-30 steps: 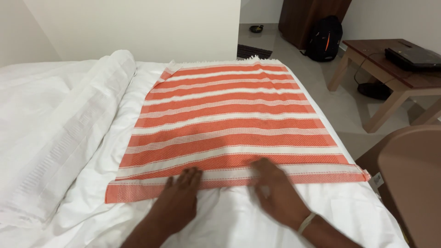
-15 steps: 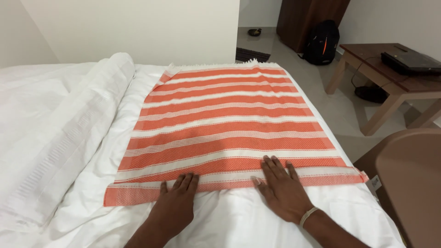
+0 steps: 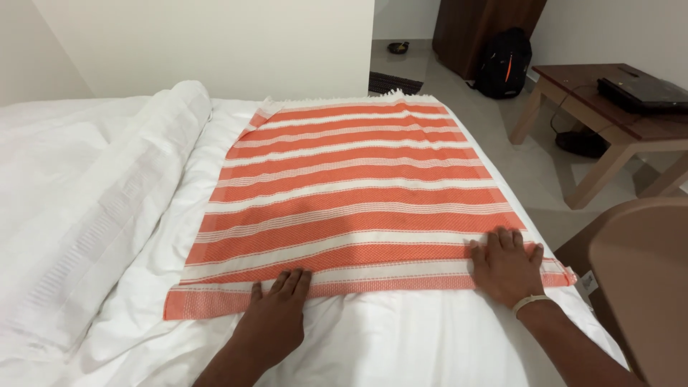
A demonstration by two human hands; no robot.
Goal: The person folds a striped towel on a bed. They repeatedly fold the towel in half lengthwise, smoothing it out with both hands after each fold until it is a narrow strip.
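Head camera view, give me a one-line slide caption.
Left hand and right hand press flat on the near edge of an orange-and-white striped towel spread over a white bed.

A white bed (image 3: 401, 351) carries a rolled white duvet (image 3: 93, 208) at left. Far right, a black backpack (image 3: 504, 63) leans against a wooden cabinet (image 3: 459, 29); a wooden side table (image 3: 609, 122) holds a dark laptop (image 3: 641, 92).

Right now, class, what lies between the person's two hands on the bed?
In the head view, only the towel's near striped edge lies between the left hand and right hand; nothing rests on it.
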